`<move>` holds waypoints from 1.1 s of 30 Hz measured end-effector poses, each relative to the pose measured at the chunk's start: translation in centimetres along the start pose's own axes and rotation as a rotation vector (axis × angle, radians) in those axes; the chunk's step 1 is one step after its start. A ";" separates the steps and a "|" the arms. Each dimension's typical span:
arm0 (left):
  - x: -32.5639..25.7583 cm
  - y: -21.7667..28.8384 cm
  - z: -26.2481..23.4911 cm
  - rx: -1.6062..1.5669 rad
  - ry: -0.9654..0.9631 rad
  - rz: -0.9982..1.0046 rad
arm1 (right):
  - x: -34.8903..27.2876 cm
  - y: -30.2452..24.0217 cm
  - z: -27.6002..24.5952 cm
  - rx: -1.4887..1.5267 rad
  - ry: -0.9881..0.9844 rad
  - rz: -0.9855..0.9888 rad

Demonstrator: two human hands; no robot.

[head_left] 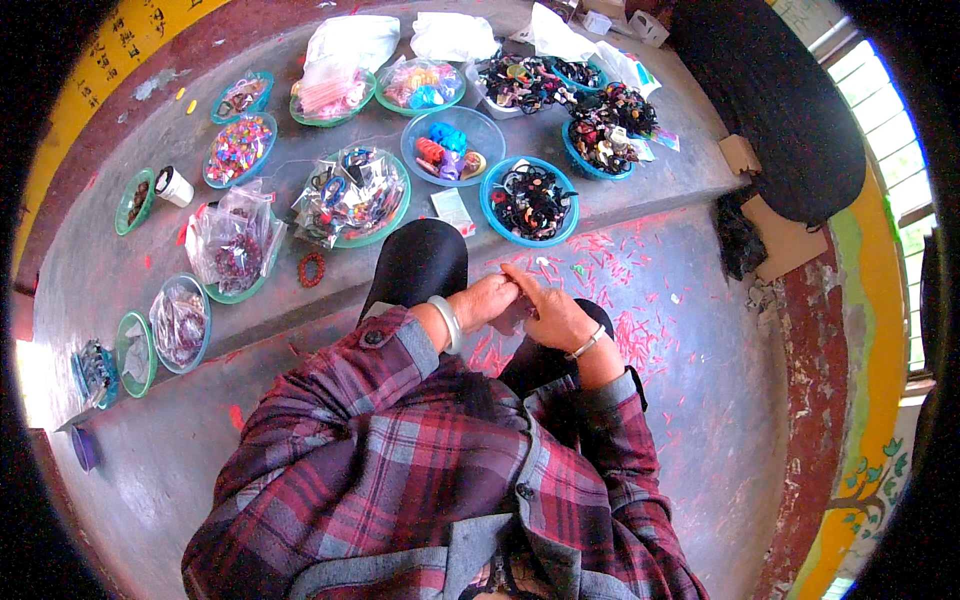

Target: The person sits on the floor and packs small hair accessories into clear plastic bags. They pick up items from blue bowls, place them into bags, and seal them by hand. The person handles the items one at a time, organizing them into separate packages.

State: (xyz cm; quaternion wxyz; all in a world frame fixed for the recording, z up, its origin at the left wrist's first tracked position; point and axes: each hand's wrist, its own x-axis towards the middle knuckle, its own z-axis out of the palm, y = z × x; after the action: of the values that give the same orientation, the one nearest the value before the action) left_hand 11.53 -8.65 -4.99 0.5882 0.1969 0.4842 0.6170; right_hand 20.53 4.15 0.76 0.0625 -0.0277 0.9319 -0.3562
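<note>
My left hand (486, 303) and my right hand (556, 318) meet in front of my knees. The left fingers are curled closed, and the right index finger reaches across to the left fingertips. A small, pale pinkish piece (512, 320) shows just below where the hands meet; its kind cannot be made out. Nearest ahead, a blue bowl (487, 215) holds a tangle of black bands. Beside it on the ledge lies a small flat clear packet (453, 212). Many thin red scraps (635, 335) lie scattered over the floor around my right knee.
Bowls line the raised concrete ledge (330, 262): beads (240, 150), bagged trinkets (350, 195), coloured coils (448, 150), black hair bands (605, 130). A red beaded bracelet (312, 269) lies near its edge. White bags (353, 42) stand behind. At right are a black bag (740, 235) and cardboard (790, 240).
</note>
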 end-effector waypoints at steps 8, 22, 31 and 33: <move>-0.4 0.9 0.4 -0.136 0.066 0.025 | -1.5 -0.8 -2.4 0.301 0.127 0.189; 0.6 -0.4 -0.4 -0.089 0.076 -0.016 | -1.2 -1.1 -1.3 -0.209 0.453 0.128; 0.2 0.1 0.5 -0.062 0.041 -0.026 | 0.2 -0.7 -0.7 -0.030 0.439 0.028; 0.1 0.2 0.3 -0.074 0.008 -0.026 | 0.3 -0.4 -0.5 -0.024 0.446 0.033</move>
State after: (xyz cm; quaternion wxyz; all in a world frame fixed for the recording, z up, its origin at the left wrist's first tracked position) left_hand 11.62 -8.39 -4.69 0.6012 0.1662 0.4660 0.6275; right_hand 20.18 4.17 1.38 -0.1397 0.0665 0.9272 -0.3411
